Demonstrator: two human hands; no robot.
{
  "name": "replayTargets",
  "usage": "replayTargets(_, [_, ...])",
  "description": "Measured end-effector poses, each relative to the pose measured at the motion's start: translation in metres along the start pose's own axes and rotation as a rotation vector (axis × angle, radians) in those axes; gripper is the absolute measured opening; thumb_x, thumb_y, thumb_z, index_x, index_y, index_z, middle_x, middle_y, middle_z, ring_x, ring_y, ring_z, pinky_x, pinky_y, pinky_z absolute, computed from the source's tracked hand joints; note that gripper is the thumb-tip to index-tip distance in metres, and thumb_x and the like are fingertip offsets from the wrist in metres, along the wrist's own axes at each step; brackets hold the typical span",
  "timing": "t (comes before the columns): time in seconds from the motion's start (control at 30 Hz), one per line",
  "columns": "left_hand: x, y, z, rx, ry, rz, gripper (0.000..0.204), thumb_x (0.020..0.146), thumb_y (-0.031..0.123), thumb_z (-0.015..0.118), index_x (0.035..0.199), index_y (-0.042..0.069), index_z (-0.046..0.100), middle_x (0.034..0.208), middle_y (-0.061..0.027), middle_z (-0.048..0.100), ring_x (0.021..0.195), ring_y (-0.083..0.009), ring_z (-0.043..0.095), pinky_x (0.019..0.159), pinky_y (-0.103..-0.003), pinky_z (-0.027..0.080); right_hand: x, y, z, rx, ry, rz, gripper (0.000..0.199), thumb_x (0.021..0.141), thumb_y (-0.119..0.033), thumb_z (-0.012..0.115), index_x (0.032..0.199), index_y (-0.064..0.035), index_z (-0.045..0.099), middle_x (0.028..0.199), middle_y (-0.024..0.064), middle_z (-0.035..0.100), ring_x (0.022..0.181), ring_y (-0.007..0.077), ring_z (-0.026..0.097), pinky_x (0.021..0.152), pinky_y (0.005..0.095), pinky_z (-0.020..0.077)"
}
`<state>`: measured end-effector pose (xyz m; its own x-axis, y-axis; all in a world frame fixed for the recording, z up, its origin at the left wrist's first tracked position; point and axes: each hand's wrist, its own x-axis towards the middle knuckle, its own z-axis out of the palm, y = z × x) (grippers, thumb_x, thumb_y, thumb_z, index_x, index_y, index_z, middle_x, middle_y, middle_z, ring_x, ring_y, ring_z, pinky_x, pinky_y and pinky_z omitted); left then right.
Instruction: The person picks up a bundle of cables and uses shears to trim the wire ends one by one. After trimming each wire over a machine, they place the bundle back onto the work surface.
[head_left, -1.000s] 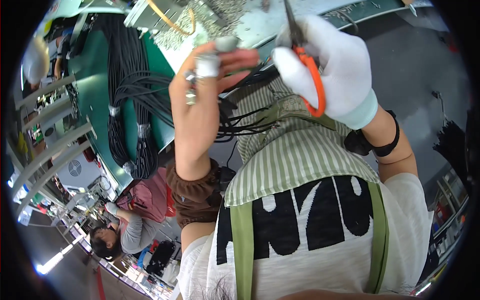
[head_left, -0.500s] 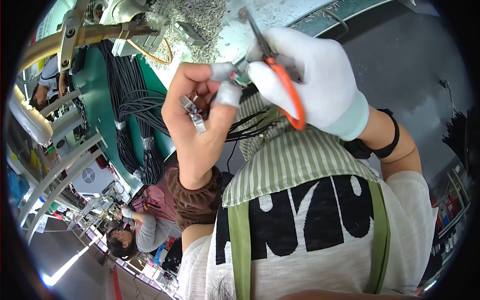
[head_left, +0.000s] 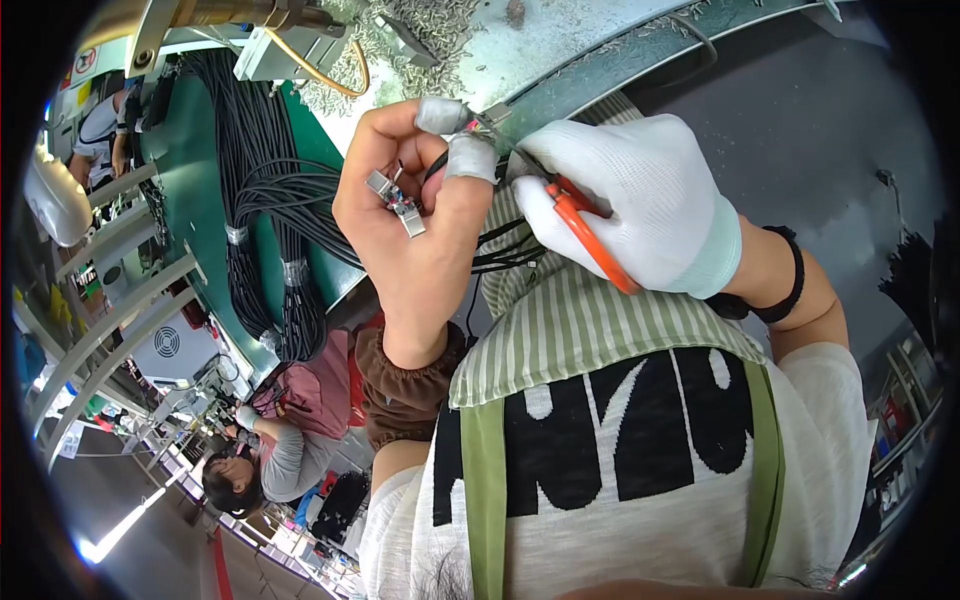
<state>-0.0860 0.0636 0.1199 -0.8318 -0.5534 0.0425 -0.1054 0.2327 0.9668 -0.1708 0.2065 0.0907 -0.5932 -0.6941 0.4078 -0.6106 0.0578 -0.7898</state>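
Note:
My left hand [head_left: 410, 235], with taped thumb and forefinger tips, pinches a small cable connector [head_left: 490, 121] with fine coloured wires at its end. Silvery metal connectors [head_left: 398, 203] on thin black cables lie across its palm, under curled fingers. My right hand [head_left: 655, 195], in a white glove, grips orange-handled scissors [head_left: 592, 238]. Their dark blades point up and left, toward the pinched connector; whether the tips touch it I cannot tell.
Bundles of black cable [head_left: 258, 170] lie on a green work surface [head_left: 190, 150] to the left. Ahead, small metallic pieces [head_left: 430, 22] litter a pale bench [head_left: 560, 40] below a brass-coloured bar [head_left: 240, 12]. Another person [head_left: 295, 460] sits at lower left.
The scissors have come down and swung leftward, so their blades now sit close to the pinched connector. My left hand has shifted slightly up and right, still pinching it.

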Motion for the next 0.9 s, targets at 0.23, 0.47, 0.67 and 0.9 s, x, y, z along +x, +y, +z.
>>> replayTargets(0.23, [-0.001,0.005,-0.002,-0.039,-0.007,-0.027,0.017,0.076,-0.003,0.064,0.092,0.001,0.056,0.069,0.0078,0.048,0.059,0.002,0.034,0.054,-0.015,0.027,0.001,0.001,-0.001,-0.009,0.004,-0.055,0.014,0.072,-0.007,0.071,0.084,-0.004,0.064,0.057,0.0075,0.055,0.047,0.0233,0.056,0.044,0.031,0.0419])
replayTargets(0.47, [-0.001,0.0,0.0,0.003,0.035,-0.034,0.016,0.076,-0.004,0.064,0.09,0.0,0.056,0.071,0.0061,0.052,0.061,0.0022,0.037,0.053,-0.014,0.028,0.0,0.004,0.003,-0.019,0.02,-0.024,0.016,0.073,-0.009,0.071,0.086,-0.0058,0.064,0.06,0.0073,0.055,0.05,0.0241,0.057,0.047,0.0317,0.0429])
replayTargets(0.67, [-0.006,-0.008,0.007,0.063,0.077,0.068,0.016,0.077,-0.004,0.065,0.089,0.001,0.056,0.071,0.0059,0.052,0.06,0.0017,0.039,0.053,-0.014,0.029,0.002,0.003,0.008,-0.261,0.054,0.019,0.015,0.074,-0.014,0.071,0.085,-0.0068,0.064,0.064,0.0091,0.055,0.055,0.0264,0.056,0.049,0.0338,0.0428])
replayTargets(0.9, [0.001,-0.011,-0.009,0.009,-0.019,-0.057,0.017,0.079,-0.003,0.066,0.093,0.001,0.057,0.071,0.0046,0.053,0.06,0.0014,0.04,0.051,-0.014,0.029,0.005,0.012,0.001,0.058,-0.204,0.088,0.016,0.082,-0.018,0.067,0.086,-0.0042,0.062,0.058,0.0074,0.05,0.049,0.0172,0.054,0.046,0.0307,0.0407])
